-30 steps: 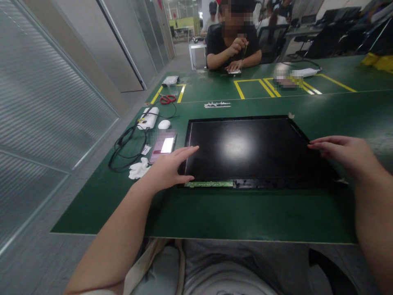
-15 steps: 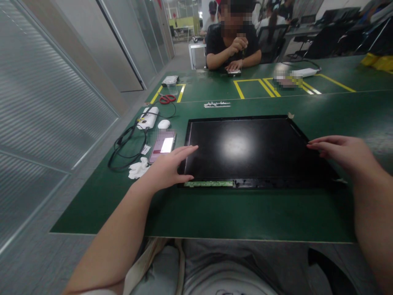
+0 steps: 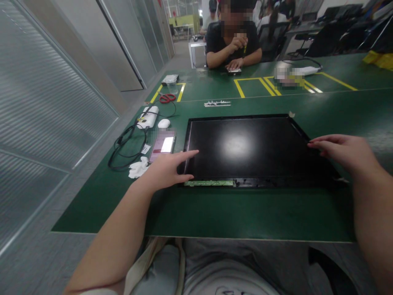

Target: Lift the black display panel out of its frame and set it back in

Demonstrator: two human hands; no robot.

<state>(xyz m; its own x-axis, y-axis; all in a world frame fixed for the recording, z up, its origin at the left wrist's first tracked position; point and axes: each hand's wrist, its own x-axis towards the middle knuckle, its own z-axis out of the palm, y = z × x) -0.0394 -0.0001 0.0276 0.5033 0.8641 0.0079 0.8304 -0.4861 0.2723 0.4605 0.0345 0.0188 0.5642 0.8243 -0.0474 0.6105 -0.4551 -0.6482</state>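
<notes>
A black LCD screen panel (image 3: 245, 151) in a dark frame lies flat on the green table, face up. A green circuit board strip (image 3: 208, 183) runs along the left part of its near edge. Over the panel's left edge reaches my left hand (image 3: 164, 172), thumb and fingers spread apart, fingertips at the screen's surface. At the right edge my right hand (image 3: 345, 151) has its thumb and fingers pinched together on the rim. Its lower fingers are partly hidden behind the hand.
Left of the panel are a phone (image 3: 162, 146), crumpled tissue (image 3: 138, 167), a white mouse-like object (image 3: 163, 123), a white box (image 3: 148, 118), a black cable (image 3: 123, 149) and red scissors (image 3: 167, 98). White strips (image 3: 217, 104) lie beyond. A person (image 3: 233, 45) sits across the table.
My left hand's fingers have lowered slightly and drawn closer together. The right hand keeps its place at the rim, and the panel stays where it was.
</notes>
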